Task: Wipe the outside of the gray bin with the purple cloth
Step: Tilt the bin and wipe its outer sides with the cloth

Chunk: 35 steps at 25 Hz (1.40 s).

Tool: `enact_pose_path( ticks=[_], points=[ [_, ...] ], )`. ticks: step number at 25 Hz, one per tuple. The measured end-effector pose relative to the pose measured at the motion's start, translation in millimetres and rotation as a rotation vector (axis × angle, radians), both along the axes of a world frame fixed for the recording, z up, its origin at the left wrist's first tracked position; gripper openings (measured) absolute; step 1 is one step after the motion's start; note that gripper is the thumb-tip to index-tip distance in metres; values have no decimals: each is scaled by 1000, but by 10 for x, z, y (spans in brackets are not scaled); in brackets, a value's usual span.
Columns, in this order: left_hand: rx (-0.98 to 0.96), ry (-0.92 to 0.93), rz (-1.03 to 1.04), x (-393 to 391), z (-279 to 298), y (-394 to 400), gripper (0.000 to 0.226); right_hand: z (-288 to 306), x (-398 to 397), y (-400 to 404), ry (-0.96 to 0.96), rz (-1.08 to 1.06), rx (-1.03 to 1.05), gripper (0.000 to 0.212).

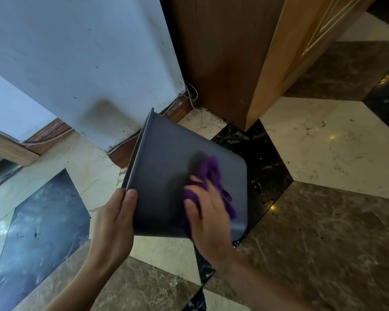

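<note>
Gray plastic bin, square w/ rounded corners, is held tipped on its side above the patterned marble floor, rim toward the left, base toward the right, one broad side wall facing up at the camera.

Nearest: left hand closed on the near corner of the rim, thumb on the outer wall, fingers curled round the lip & presumably inside (hidden). It carries the bin; whether the far end also touches the floor can't be told. Right hand lies flat, fingers spread, palm pressing the crumpled purple cloth onto the upturned wall near the base end. Cloth is pinned under the hand rather than pinched; loose folds stick out past the fingertips.

Farther off: scuffed white wall w/ wooden skirting, a brown wooden cabinet in the corner, thin wires at its foot.

Risks, as judged:
- One-corner hold + downward wiping pressure at the opposite end gives leverage; bin could twist or slip out of the left hand & drop on hard marble.
- Cloth only pressed, not gripped; a fast stroke may leave it behind or bunch it, so skin rubs plastic instead.
- Only one wall faces up; other walls & base likely need a re-grip, the moment most prone to a fumble.
- Swinging the rim could knock the wall or snag the wires.
</note>
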<state>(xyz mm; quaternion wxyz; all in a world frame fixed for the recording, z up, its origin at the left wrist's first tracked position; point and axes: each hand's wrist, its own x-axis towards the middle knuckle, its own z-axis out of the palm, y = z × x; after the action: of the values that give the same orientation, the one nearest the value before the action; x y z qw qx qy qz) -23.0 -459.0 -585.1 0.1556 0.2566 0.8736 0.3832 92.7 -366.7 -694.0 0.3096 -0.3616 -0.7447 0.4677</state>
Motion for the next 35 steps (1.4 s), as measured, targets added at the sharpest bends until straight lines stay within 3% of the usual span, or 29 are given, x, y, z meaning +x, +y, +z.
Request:
enact_pose_path(
  ticks=[3,7,11,16,20,25,28,31,33,35],
  points=[
    [57,-79,-13,53,-29,55,34,420,-380,-77,71,202,200,43],
    [1,-71,38,47,-41,50,38,421,-520,164,-162,268,317,55],
    [-52,-50,64,-6,-62,51,50,135,-444,540,-244,181,157,53],
    [-22,-50,40,49,-18,118,42,-366,-96,1165,-290,-25,14,47],
    [1,-37,-18,141,6,165,41,-609,185,1357,-238,-251,-235,35],
    [-1,27,-29,179,-6,148,44,-555,437,821,-143,-357,-174,33],
    [23,21,-39,218,-13,163,42,-287,380,137,-8,-230,-153,33],
    [77,-12,-43,253,-47,190,38,158,21,-151,119,-42,71,37],
    [105,-73,-39,236,-75,158,36,318,-182,-54,63,54,217,39],
    [62,-33,-40,194,-90,98,41,261,-215,179,-78,121,214,43]
  ],
)
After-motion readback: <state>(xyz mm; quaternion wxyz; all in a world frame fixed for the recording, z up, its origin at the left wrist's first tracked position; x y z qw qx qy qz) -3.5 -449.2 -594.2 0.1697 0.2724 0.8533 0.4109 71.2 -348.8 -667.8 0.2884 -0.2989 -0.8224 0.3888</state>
